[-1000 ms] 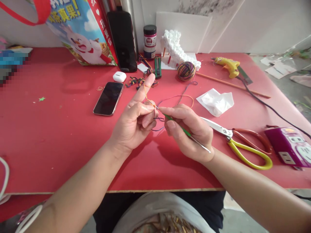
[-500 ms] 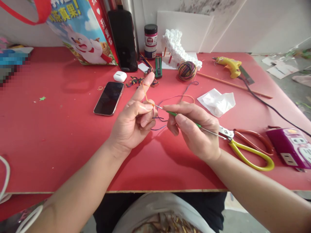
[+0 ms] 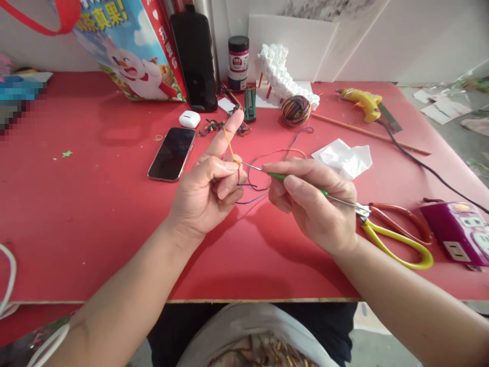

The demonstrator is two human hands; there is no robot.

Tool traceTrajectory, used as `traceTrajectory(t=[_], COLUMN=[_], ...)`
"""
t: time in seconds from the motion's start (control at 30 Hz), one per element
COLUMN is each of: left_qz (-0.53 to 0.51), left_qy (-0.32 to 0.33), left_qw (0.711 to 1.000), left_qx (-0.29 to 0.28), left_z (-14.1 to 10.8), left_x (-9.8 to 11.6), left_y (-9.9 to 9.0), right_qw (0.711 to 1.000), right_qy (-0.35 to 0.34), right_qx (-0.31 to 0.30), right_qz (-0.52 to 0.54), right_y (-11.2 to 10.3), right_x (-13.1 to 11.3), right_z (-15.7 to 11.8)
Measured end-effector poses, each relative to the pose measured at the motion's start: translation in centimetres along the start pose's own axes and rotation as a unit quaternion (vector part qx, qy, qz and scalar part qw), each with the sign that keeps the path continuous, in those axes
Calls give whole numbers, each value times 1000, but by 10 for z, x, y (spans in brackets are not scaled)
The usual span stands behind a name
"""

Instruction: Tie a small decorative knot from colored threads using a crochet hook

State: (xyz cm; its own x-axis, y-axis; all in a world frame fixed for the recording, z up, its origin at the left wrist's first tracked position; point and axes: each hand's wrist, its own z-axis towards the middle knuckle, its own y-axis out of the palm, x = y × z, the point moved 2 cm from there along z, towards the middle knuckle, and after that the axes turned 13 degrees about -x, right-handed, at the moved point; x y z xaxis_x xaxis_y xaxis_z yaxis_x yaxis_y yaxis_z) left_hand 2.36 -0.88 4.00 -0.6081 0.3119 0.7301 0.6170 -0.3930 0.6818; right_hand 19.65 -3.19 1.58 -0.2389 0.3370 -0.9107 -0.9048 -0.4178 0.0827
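Between thumb and fingers, my left hand [image 3: 208,188] pinches a small bit of orange yarn [image 3: 229,144], which runs taut up to its raised index finger. My right hand [image 3: 317,204] is closed around a crochet hook [image 3: 275,176] with a green grip and a thin metal shaft. The hook's tip meets the yarn at my left fingertips; whether it sits inside a loop is too small to tell. Loose strands curl over the table behind my hands, toward a multicoloured yarn ball [image 3: 296,110].
On the red table [image 3: 114,244] lie a phone [image 3: 171,154], an earbud case [image 3: 189,119], crumpled tissue [image 3: 344,158], scissors [image 3: 401,244], a purple power socket [image 3: 454,232] and a yellow glue gun [image 3: 361,102] with its cord. A jar [image 3: 238,63] and a bag [image 3: 133,61] stand behind.
My right hand has drawn slightly to the right with the crochet hook, so more of the metal shaft shows near my left fingertips. My left hand stays almost in place, still pinching the yarn.
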Motion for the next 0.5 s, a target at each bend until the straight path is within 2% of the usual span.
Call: traceTrajectory(t=[0.3, 0.5], left_qz=[-14, -31], left_qy=[-33, -102], left_qw=[999, 993], left_qx=[-15, -55], left_z=[-1, -2], left_x=[2, 2], left_y=[-3, -9], right_qw=[998, 991], right_qy=[60, 104], right_qx=[-15, -49], right_qz=[19, 74], right_y=[-14, -23], right_x=[-6, -8], right_z=[7, 16])
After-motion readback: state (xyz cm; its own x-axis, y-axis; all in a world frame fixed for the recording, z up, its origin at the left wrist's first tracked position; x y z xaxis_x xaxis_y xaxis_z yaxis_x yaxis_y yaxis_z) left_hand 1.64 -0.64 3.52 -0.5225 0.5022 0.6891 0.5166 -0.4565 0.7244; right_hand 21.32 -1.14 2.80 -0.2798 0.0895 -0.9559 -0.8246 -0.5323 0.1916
